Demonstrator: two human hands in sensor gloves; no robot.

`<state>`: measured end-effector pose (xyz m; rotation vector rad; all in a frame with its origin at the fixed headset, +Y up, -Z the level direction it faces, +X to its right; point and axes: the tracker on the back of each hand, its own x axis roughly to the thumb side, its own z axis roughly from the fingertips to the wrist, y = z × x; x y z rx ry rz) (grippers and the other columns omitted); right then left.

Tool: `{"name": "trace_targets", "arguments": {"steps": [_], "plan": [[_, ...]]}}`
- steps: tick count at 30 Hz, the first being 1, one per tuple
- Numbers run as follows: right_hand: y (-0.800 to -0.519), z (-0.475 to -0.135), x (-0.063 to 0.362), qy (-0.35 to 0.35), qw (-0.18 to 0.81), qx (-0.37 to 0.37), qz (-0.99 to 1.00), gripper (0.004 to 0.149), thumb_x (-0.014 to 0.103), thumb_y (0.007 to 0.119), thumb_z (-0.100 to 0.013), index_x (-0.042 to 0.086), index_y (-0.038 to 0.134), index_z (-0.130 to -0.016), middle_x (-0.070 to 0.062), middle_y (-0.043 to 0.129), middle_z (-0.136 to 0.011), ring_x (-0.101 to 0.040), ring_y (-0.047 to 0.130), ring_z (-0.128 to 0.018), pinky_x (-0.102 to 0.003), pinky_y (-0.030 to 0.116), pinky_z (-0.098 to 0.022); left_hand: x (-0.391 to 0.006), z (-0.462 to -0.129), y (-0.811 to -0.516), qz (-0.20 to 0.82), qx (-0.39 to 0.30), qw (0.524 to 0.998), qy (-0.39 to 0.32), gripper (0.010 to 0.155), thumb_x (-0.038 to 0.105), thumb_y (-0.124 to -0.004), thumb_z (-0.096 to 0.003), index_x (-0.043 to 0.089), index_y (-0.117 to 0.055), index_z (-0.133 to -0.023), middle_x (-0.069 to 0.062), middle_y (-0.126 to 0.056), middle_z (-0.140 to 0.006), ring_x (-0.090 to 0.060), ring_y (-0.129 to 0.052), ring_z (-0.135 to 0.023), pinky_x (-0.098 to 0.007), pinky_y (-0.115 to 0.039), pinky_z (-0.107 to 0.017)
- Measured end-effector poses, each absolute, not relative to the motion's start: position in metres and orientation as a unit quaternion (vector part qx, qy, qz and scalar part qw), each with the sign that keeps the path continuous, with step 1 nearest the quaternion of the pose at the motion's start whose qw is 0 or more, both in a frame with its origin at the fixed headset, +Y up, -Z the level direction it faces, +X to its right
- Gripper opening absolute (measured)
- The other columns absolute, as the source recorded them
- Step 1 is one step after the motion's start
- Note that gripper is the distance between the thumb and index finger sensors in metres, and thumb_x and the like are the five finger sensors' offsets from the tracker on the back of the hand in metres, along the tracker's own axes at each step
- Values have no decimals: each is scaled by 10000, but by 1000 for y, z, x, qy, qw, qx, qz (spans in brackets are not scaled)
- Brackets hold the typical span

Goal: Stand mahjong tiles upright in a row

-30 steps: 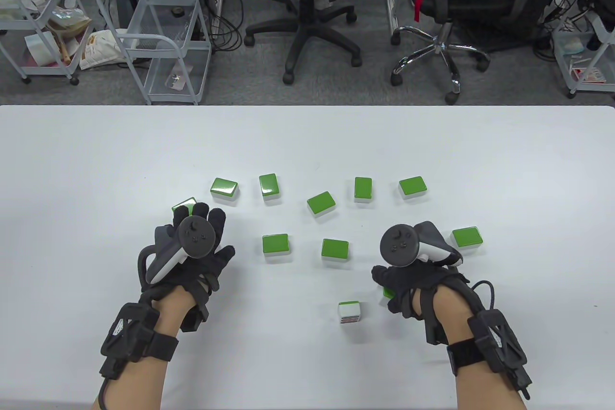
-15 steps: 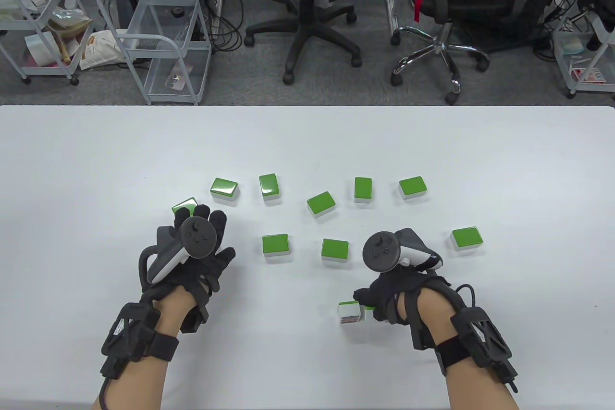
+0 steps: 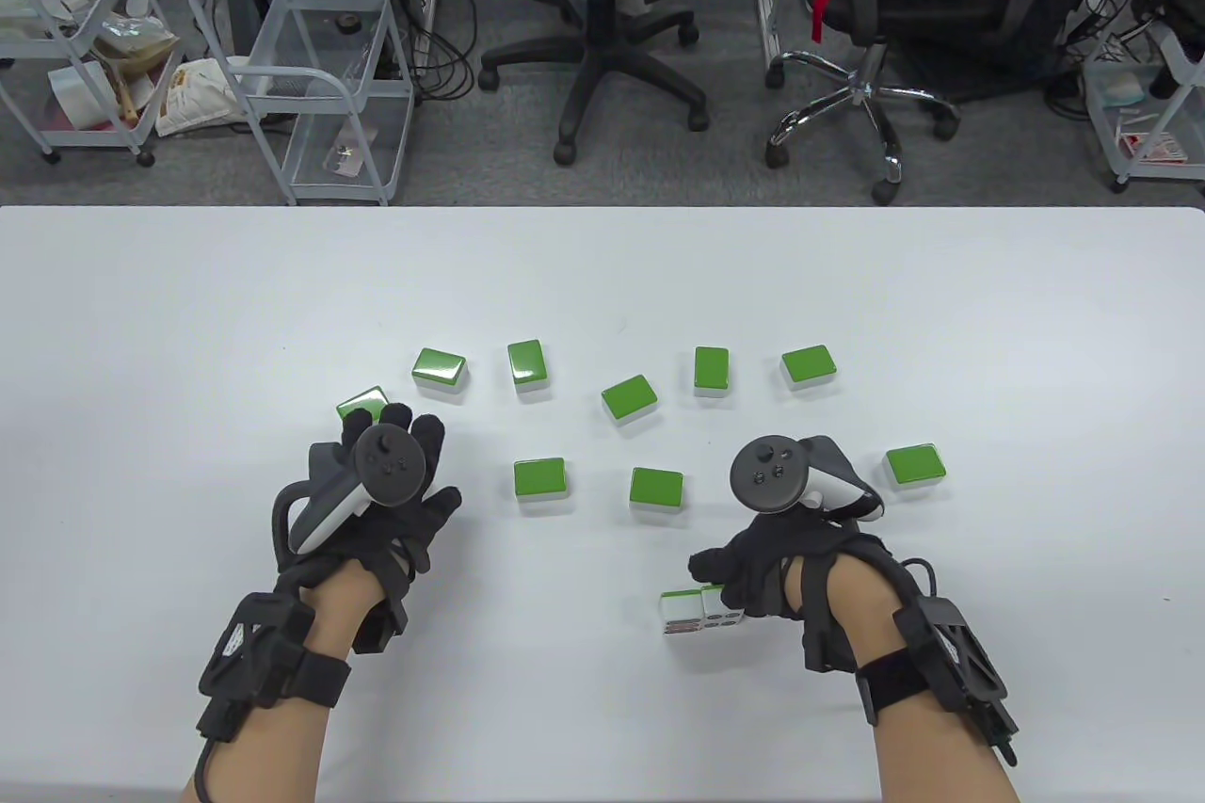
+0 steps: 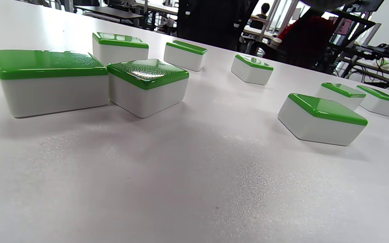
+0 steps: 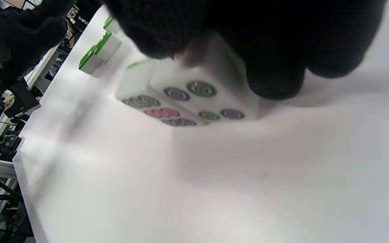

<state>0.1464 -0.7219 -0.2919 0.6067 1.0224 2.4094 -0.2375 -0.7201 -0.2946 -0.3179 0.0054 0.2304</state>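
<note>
Two mahjong tiles stand upright side by side near the front of the white table. The left one stands free. My right hand grips the right one from above, set against the first. In the right wrist view my fingers sit on this tile, its circle face showing, with the first tile beside it. My left hand rests open on the table, fingers by a flat green-backed tile.
Several green-backed tiles lie face down mid-table, among them one, another and one at the right. The left wrist view shows flat tiles close by. Chairs and wire carts stand beyond the far edge.
My right hand moved left with a tile and stood it upright against the right side of the free-standing tile. My left hand has not moved.
</note>
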Motion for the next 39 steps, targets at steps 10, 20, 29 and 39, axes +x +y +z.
{"name": "trace_targets", "arguments": {"steps": [10, 20, 29, 39], "plan": [[-666, -306, 180, 122, 34, 115, 985, 749, 424, 732, -357, 104, 439, -968, -230, 473, -1038, -570, 556, -897, -664, 601, -576, -238, -295, -719, 112, -155, 982, 0, 790, 624, -593, -314, 429, -199, -970, 87, -88, -1110, -326, -55, -1062, -608, -229, -763], [-709, -313, 190, 114, 115, 74, 984, 784, 447, 688, -357, 102, 342, -971, -226, 236, -1042, -576, 217, -898, -730, 369, -593, -229, -296, -719, 100, -158, 982, -22, 783, 623, -614, -311, 421, -244, -971, 109, -210, -1132, -308, -180, -1103, -603, -286, -778], [-711, -311, 195, 130, 121, 74, 981, 779, 449, 682, -359, 103, 350, -972, -225, 230, -1042, -577, 210, -898, -736, 359, -591, -164, -300, -699, 34, -121, 972, -196, 635, 372, -770, -352, 519, -514, -915, 243, -553, -1100, -154, -697, -1096, -540, -481, -810], [-708, -313, 212, 150, 155, 63, 974, 767, 428, 680, -368, 101, 345, -976, -221, 205, -1041, -579, 172, -888, -747, 318, -583, -109, -330, -738, -163, -175, 940, -245, 802, 366, -801, -332, 573, -276, -903, 207, -246, -1117, -234, -538, -1142, -572, -530, -796]]}}
